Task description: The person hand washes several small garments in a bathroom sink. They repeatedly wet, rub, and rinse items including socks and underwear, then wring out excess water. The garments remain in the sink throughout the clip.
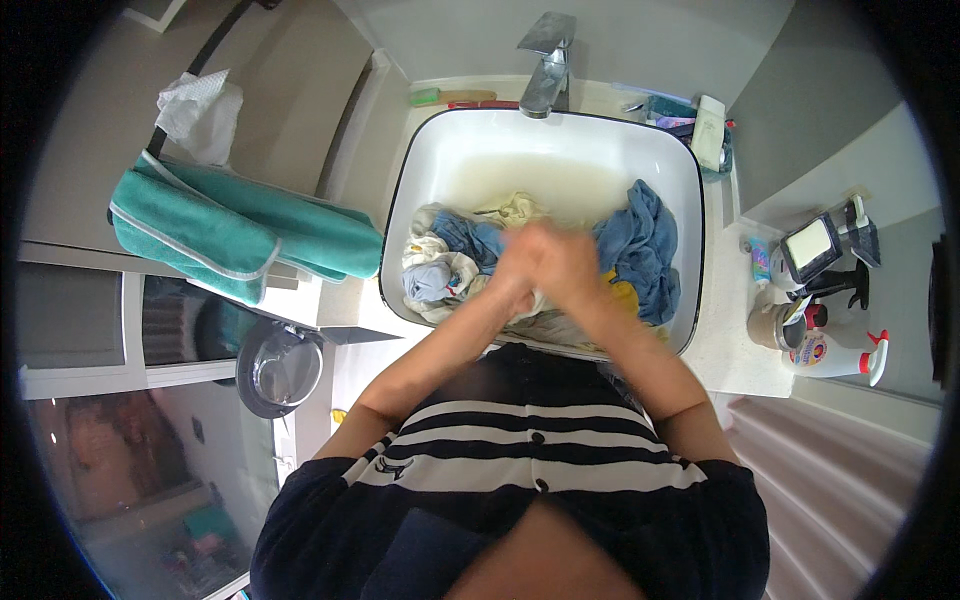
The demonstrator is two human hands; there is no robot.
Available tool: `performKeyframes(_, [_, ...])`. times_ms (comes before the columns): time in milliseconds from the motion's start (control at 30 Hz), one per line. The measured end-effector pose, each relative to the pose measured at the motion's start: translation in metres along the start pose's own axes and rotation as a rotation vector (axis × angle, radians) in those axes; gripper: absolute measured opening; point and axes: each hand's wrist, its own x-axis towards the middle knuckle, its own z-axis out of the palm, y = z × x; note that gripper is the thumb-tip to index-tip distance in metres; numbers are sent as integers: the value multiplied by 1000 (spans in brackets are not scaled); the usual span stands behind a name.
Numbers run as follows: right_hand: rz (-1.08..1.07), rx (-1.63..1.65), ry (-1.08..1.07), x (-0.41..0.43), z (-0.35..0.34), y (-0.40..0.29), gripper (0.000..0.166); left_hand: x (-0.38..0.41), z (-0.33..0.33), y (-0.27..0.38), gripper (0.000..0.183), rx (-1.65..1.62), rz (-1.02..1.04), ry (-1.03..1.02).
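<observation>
My left hand (519, 262) and my right hand (564, 264) are pressed together, fingers curled, above a white sink basin (686, 176) with a dark rim. Motion blurs both hands. A pale cloth (538, 302) shows just below and between them, and they appear clenched on it; most of it is hidden. Right of my hands lies a wet blue garment (646, 247), with a yellow cloth (622, 294) beside it. To their left are a blue cloth (471, 238) and bunched white garments (442, 274). Behind my hands a cream cloth (521, 206) lies in cloudy water (547, 174).
A chrome faucet (547, 75) overhangs the basin's far edge. Behind the rim lies a wooden-handled brush (457, 97). A teal towel (247, 225) hangs at left, above an open round washer door (280, 369). A spray bottle (829, 354) and a jar (776, 326) stand at right.
</observation>
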Motion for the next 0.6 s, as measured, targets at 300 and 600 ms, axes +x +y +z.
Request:
performKeyframes(300, [40,-87,-4,8,38,43,35,16,-6,3,31,-72,-157,181])
performKeyframes(600, [243,-59,-151,30,26,31,34,26,-3,8,29,-35,-112,99])
